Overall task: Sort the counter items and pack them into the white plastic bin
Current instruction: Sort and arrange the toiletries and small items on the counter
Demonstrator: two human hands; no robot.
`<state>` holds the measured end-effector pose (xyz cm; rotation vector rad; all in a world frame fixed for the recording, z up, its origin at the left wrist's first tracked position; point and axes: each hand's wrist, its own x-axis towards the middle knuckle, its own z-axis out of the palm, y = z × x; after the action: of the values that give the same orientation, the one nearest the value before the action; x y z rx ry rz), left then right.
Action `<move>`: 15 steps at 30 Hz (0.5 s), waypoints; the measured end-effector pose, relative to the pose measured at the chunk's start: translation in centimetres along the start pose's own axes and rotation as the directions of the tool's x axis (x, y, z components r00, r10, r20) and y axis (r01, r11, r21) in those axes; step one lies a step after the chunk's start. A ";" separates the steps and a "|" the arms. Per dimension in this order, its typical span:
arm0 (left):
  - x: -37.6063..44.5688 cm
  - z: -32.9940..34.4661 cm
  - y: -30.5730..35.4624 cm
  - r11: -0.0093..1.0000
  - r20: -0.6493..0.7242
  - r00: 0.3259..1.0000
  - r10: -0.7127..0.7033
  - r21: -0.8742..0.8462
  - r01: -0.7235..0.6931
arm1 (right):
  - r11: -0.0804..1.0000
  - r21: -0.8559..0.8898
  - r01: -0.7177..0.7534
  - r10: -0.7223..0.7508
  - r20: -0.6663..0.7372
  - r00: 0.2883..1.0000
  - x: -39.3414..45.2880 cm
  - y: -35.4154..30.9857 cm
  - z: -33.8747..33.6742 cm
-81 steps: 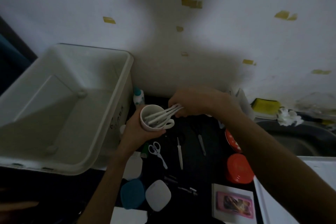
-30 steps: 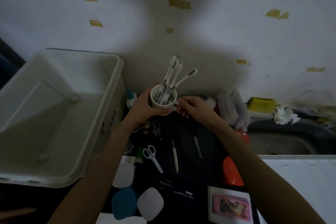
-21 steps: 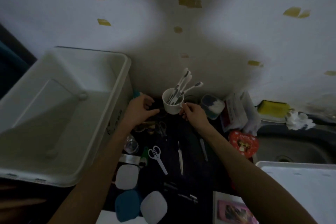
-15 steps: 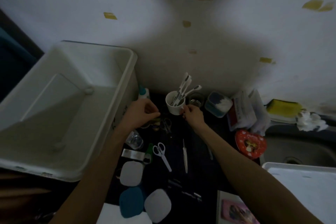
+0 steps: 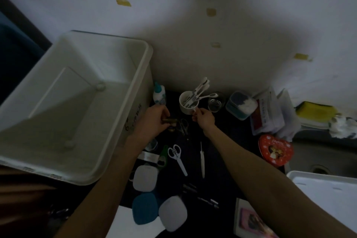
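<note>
The white plastic bin [image 5: 135, 102] stands at the left with nothing visible inside it. On the dark counter at the wall sits a white mug [image 5: 187, 105] holding several toothbrushes [image 5: 201, 91]. My right hand [image 5: 203, 119] pinches the mug's handle. My left hand [image 5: 154, 120] grips a small dark brass-coloured object [image 5: 170, 120] beside the bin wall, just above a pair of dark scissors [image 5: 183, 125].
A glue bottle [image 5: 159, 93], a clear glass [image 5: 214, 105], a cotton tub [image 5: 241, 106] and packets [image 5: 270, 110] line the wall. White scissors [image 5: 176, 155], a thin white tool [image 5: 202, 160], three rounded cases [image 5: 144, 177], a red heart tin [image 5: 275, 149] and a sink [image 5: 318, 160] lie nearer.
The mug with toothbrushes went from held up in both hands down to the counter at the wall. My left hand let go of it and took hold of a small dark object.
</note>
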<state>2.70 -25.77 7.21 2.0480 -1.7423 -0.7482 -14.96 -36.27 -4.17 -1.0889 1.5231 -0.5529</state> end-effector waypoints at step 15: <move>0.1 4.0 0.6 0.931 0.699 0.696 -0.165 0.344 -0.125 | 0.692 -0.609 0.388 -0.164 0.391 0.906 -10.2 8.2 0.3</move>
<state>-0.16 -25.69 4.29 2.1602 -2.4376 -1.4957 -18.01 -23.59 -5.81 -1.9092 1.2966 0.0184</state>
